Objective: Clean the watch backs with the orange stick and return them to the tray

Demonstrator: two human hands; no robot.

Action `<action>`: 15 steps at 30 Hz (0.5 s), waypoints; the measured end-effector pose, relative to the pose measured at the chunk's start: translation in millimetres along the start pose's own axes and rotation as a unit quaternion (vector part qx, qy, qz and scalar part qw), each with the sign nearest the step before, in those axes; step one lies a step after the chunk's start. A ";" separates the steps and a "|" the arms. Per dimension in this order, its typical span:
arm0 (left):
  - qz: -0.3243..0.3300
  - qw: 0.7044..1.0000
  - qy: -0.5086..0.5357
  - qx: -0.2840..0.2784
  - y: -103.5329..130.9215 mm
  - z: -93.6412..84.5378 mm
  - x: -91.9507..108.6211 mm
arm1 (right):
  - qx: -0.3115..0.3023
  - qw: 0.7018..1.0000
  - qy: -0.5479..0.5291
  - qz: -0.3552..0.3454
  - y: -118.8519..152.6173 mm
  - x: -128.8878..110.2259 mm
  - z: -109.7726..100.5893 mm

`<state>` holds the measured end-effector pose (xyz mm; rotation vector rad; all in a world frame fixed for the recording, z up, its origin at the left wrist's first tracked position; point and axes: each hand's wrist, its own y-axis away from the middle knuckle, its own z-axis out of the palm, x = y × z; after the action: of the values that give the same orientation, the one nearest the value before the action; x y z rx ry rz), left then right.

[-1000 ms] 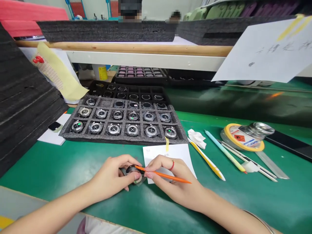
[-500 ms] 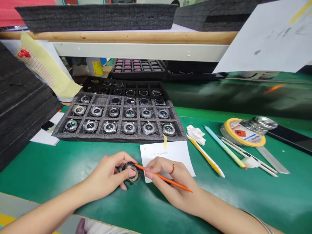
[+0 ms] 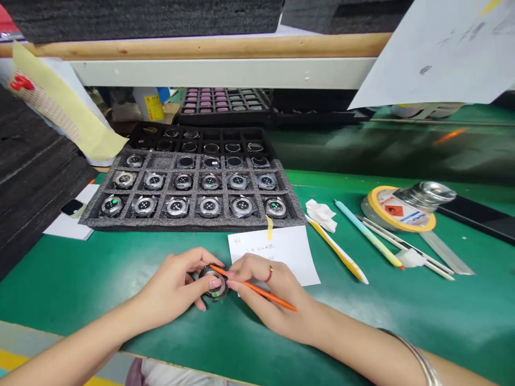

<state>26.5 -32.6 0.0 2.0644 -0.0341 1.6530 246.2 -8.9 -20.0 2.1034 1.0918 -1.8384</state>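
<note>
Just above the green table, my left hand [image 3: 185, 284] grips a round smartwatch body [image 3: 214, 292], its sensor back facing up with a green dot sticker near the lower edge. The thumb presses across the back and the fingers curl round the far side. My right hand [image 3: 265, 289] is closed on a thin orange pointed stick [image 3: 269, 294], held like a pen. Its tip rests at the upper rim of the watch body. Behind the hands, a grey foam tray [image 3: 193, 222] holds rows of similar watch bodies, most with their backs up.
A handwritten paper sheet [image 3: 298, 262] lies by the tray. On the right are a white-and-yellow toothbrush-like handle [image 3: 341, 254], crumpled tissue [image 3: 321, 215], a blue-yellow pen [image 3: 366, 233], white tweezers-like sticks [image 3: 430, 262] and a metal-capped bottle [image 3: 432, 194] at a tape roll [image 3: 374, 206]. A shelf beam [image 3: 225, 73] crosses above.
The orange stick's tip has shifted left along the watch body's upper rim, and my right hand has moved left with it. My left hand keeps its grip. The camera view has tilted slightly down.
</note>
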 end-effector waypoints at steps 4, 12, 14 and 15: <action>-0.010 1.000 -0.002 0.000 0.7 1.0 -0.3 | 0.010 1.000 0.002 0.017 4.7 -1.2 -3.5; -0.011 1.000 -0.007 0.002 0.2 0.3 2.3 | 0.009 0.999 -0.024 0.044 6.7 -2.2 -2.5; -0.018 1.000 -0.014 0.004 0.5 0.8 3.9 | 0.020 0.999 -0.019 0.047 10.6 -2.4 -3.9; -0.020 1.000 -0.016 0.004 0.6 1.0 4.6 | 0.024 0.998 -0.017 0.048 11.6 -2.5 -4.2</action>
<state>28.5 -32.3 4.3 2.0835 0.0031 1.5996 256.5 -16.0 -20.7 2.1038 0.9307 -1.8654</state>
